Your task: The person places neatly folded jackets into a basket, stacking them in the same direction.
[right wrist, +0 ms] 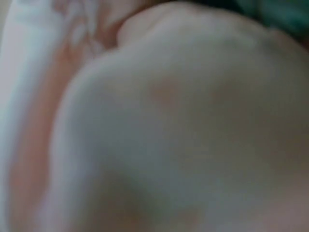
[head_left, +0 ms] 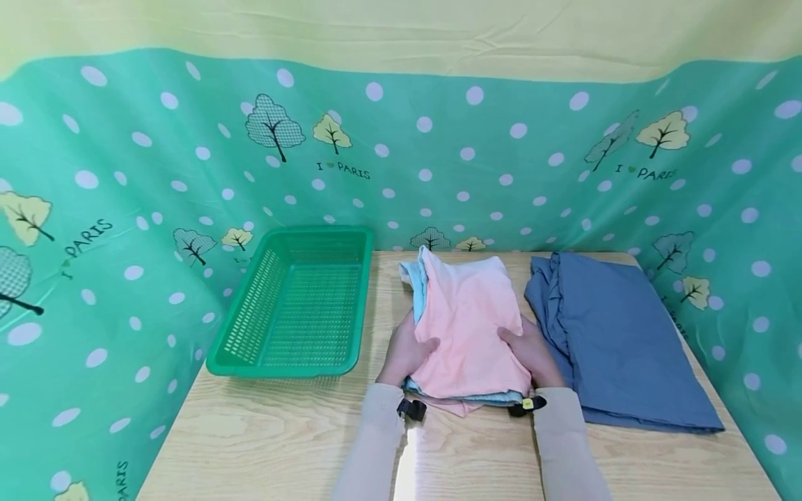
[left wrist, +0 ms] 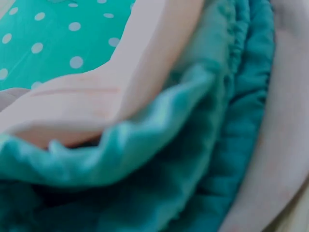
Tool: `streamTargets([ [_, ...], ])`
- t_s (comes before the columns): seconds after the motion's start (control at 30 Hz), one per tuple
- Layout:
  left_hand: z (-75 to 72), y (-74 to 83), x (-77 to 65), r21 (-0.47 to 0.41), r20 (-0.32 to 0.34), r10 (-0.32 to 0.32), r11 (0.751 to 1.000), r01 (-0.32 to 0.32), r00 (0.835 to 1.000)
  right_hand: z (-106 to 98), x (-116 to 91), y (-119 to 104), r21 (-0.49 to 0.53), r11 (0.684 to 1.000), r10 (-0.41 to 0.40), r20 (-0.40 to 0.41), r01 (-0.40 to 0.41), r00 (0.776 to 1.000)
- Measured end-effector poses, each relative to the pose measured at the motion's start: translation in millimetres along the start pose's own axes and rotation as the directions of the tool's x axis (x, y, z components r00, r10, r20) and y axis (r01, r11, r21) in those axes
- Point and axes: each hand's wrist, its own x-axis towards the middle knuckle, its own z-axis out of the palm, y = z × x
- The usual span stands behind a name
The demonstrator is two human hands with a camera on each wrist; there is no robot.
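Note:
In the head view, a folded bundle of pink and light-blue cloth (head_left: 470,313) is held in the middle of the table. My left hand (head_left: 407,350) grips its left side, and my right hand (head_left: 531,348) grips its right side. Both thumbs lie on top of the pink layer; the other fingers are hidden beneath. Gathered blue-green layers (left wrist: 193,145) of the bundle fill much of the left wrist view, beside a pale pink layer (left wrist: 275,159). The right wrist view is blurred and mostly filled by a pale surface.
A green plastic basket (head_left: 288,371) with perforated sides stands left of the bundle. Folded dark-blue cloth (head_left: 626,341) lies to the right on the wood-patterned table (head_left: 282,431). A green dotted curtain (head_left: 470,181) hangs behind and at both sides.

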Motion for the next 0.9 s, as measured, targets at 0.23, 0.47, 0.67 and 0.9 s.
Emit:
streamTargets([
  [0.23,-3.8,8.7,-3.2,0.07,-0.017,0.006,0.998,-0.004,1.0,5,-1,-1,-0.011,1.0,-0.006,-0.053,0.006,0.999],
  [0.47,-10.7,18.6,-6.9,0.16,-0.032,0.046,0.986,-0.04,0.998,15,-7,-4,0.025,0.999,-0.043,-0.104,0.045,0.994],
  [0.67,-22.6,32.3,-12.9,0.202,-0.052,0.078,0.977,-0.066,0.996,22,-11,-13,0.052,0.995,-0.076,-0.119,0.083,0.99],
  [0.9,-35.5,51.4,-19.3,0.237,-0.059,0.099,0.968,-0.082,0.993,27,-17,-24,0.059,0.992,-0.104,-0.114,0.111,0.988],
])
